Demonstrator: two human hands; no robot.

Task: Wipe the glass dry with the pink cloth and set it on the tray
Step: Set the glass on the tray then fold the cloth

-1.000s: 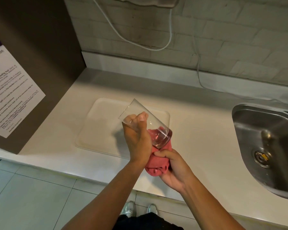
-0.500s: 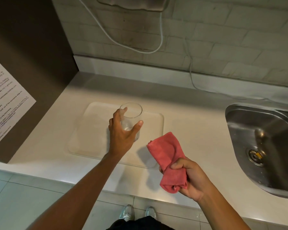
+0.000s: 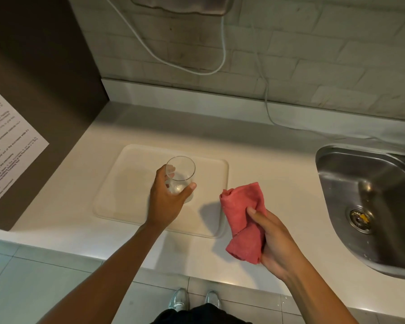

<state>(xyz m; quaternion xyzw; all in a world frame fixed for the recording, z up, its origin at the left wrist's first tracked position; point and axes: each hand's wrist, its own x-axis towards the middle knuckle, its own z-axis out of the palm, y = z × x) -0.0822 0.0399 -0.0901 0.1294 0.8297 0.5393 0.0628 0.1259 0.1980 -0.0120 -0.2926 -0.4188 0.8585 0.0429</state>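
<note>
- One pale worktop (image 3: 267,160) is carrying everything, with one steel sink (image 3: 372,206) sitting at its right.
- One white tray (image 3: 131,195) is lying flat left of the sink.
- One pink cloth (image 3: 241,218) is hanging bunched in the right hand (image 3: 276,244), whose grip is squeezing it, beside the tray.
- One glass (image 3: 180,176) is standing upright over the tray, the left hand (image 3: 164,202) wrapping its grip around it.

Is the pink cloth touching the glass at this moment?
Apart. The head view shows bare tray and counter between the cloth and the glass.
</note>
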